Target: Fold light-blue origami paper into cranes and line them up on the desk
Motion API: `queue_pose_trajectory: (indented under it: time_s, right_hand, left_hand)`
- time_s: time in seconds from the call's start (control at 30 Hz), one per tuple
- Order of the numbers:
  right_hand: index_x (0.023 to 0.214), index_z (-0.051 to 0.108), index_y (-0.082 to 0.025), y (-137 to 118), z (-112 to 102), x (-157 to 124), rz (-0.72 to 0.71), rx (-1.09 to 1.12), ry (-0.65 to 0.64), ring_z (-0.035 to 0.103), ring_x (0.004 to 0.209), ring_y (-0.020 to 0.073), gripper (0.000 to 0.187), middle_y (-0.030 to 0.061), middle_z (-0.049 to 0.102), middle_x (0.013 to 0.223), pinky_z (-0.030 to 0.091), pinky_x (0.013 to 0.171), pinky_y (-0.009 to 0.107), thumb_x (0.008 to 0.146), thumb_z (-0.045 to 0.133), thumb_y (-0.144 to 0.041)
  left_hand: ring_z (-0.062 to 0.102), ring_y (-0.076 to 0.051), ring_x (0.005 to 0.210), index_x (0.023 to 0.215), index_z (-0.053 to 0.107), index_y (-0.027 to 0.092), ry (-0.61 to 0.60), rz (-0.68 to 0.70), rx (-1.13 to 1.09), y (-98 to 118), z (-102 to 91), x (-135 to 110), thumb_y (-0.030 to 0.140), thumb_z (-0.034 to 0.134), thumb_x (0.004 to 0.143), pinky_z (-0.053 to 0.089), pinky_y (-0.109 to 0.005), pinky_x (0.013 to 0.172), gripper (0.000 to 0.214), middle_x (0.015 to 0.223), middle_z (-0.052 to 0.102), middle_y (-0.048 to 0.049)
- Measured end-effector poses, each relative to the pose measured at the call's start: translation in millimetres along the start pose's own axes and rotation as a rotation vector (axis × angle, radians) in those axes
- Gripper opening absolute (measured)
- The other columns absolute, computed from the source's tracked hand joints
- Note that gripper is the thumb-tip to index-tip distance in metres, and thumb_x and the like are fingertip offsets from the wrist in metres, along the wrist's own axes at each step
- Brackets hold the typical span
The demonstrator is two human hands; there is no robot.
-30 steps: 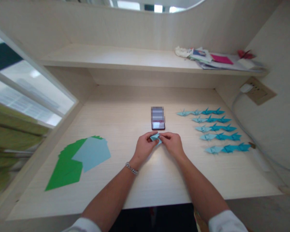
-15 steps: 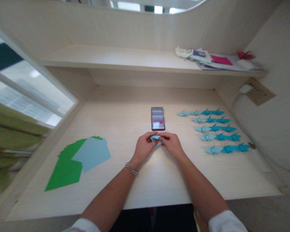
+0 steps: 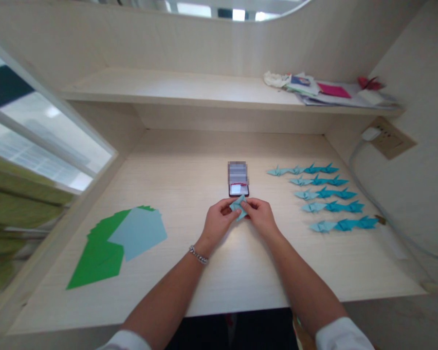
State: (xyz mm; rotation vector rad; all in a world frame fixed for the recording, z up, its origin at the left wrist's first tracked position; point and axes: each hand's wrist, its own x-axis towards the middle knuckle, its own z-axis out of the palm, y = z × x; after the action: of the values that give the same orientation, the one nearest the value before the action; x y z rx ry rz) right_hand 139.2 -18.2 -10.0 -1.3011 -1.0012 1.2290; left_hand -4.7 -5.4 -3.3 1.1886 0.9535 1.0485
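Observation:
A small folded piece of light blue origami paper (image 3: pixel 238 204) is pinched between both hands near the middle of the desk. My left hand (image 3: pixel 219 216) is closed on its left side, the thumb lying on the paper's face. On the other side my right hand (image 3: pixel 260 215) grips the right edge, thumb also on top. The fingers behind the paper are partly hidden. Just beyond the fingertips lies a phone (image 3: pixel 238 189), its upper screen blurred. To the right, several rows of folded paper cranes (image 3: pixel 324 193) run from pale to deeper blue.
Green paper sheets (image 3: pixel 98 260) and light blue sheets (image 3: pixel 142 231) lie fanned at the left. A shelf (image 3: pixel 168 87) spans the back, with papers (image 3: pixel 332 92) at its right end. A white cable (image 3: pixel 372 194) runs down from a wall socket (image 3: pixel 393 138).
The folded light blue paper now stands more upright, with a pointed corner above the fingers and more of its face showing. Both hands stay in nearly the same place, the fingers slightly shifted.

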Motion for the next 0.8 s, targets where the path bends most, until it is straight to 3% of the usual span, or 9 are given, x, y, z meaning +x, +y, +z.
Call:
queue_pose_trajectory:
  time_s: [0.37, 0.8]
  right_hand:
    - [0.077, 0.066, -0.015, -4.0, 2.5, -1.6, 0.052, 0.159, 0.029, 0.056, 0.055, 0.0129, 0.033, 0.0015, 0.064, 0.065, 0.047, 0.051, 0.024, 0.068, 0.067, -0.047]
    - [0.078, 0.068, -0.015, -8.1, 3.8, -4.0, -0.034, 0.094, -0.005, 0.057, 0.058, 0.0146, 0.030, 0.0025, 0.067, 0.068, 0.045, 0.056, 0.025, 0.070, 0.067, -0.044]
  left_hand:
    - [0.065, -0.021, 0.085, 0.107, 0.066, 0.013, -0.069, -0.041, -0.169, 2.1, -2.3, -0.1, 0.032, 0.067, 0.074, 0.053, -0.039, 0.081, 0.037, 0.102, 0.068, -0.0125]
    - [0.064, -0.017, 0.081, 0.097, 0.068, 0.015, -0.015, -0.089, -0.213, 1.7, -0.3, 0.7, 0.034, 0.068, 0.073, 0.054, -0.034, 0.075, 0.031, 0.096, 0.069, -0.0095]
